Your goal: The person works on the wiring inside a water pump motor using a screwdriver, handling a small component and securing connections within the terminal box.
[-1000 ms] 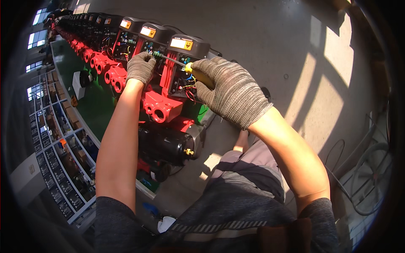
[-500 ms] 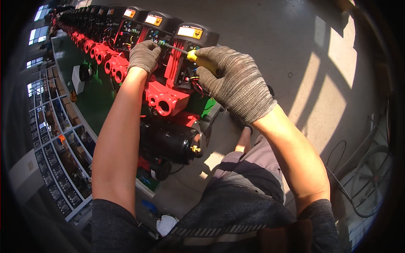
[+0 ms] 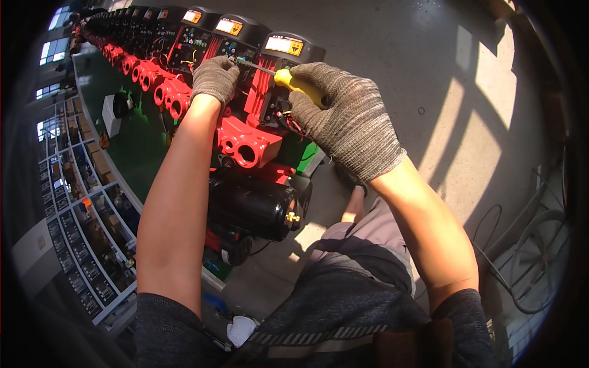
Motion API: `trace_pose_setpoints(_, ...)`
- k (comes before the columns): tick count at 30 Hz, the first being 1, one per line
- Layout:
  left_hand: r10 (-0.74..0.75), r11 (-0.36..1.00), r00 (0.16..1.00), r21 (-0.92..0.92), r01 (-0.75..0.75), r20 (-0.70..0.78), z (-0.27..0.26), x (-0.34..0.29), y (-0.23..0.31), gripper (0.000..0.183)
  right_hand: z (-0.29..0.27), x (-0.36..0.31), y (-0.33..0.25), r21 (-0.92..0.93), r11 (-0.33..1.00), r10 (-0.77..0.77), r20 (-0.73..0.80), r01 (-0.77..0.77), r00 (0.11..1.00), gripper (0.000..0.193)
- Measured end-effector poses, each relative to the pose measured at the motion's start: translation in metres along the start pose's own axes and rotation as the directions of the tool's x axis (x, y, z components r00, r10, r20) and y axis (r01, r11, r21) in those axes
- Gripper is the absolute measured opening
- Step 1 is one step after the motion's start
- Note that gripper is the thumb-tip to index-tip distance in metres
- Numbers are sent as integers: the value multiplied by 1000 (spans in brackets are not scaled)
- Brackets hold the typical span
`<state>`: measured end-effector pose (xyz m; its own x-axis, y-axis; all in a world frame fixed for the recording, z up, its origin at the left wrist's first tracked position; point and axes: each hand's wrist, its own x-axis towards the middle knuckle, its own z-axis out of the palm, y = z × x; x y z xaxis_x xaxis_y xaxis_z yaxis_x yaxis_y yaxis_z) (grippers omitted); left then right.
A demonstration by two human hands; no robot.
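Observation:
My gloved right hand (image 3: 351, 115) is wrapped round the yellow handle of a screwdriver (image 3: 283, 77). Its thin shaft points left, and the tip reaches the green terminals on a circuit board (image 3: 228, 49) inside an uncovered machine. Beside the tip is my gloved left hand (image 3: 215, 81), its fingers drawn together at the board's lower edge; whatever they pinch is hidden. Just right of the board stands the nearest machine, with red fins (image 3: 257, 92), a black labelled cover (image 3: 293, 45) and loose coloured wires (image 3: 291, 121) under my right hand.
A long row of similar red and black machines (image 3: 147, 75) runs away to the far left on a green bench (image 3: 132, 153). Close by lies a black cylindrical tank (image 3: 251, 207) with a brass fitting. Parts shelves (image 3: 86, 214) line the left; a fan (image 3: 540, 257) stands at right.
The machines and bench have shifted slightly rightward in view. Both hands stay at the same board, with the screwdriver still held against its terminals.

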<state>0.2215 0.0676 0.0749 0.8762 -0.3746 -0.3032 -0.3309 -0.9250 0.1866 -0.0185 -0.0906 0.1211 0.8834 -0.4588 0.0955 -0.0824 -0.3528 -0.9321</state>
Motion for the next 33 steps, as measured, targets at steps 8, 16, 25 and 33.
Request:
trace_pose_setpoints(8, 58, 998, 996, 9, -58, -63, 2, -3, 2, 20, -1, 2, -6, -3, 997, 74, 21, -74, 997, 32)
trace_pose_setpoints(16, 50, 998, 999, 47, -49, -18, -1, -3, 6, 26, -2, 2, -1, -47, 998, 49, 2, -49, 999, 32)
trace_pose_setpoints(25, 1, 1000, 1000, 15, -1, 3, -4, -3, 7, 25, 1, 3, -3, -58, 998, 20, -1, -20, 1000, 31)
trace_pose_setpoints(33, 63, 997, 997, 48, -61, -39, -2, -3, 3, 25, -1, 15, -24, -292, 918, -211, 220, 270, 953, 33)
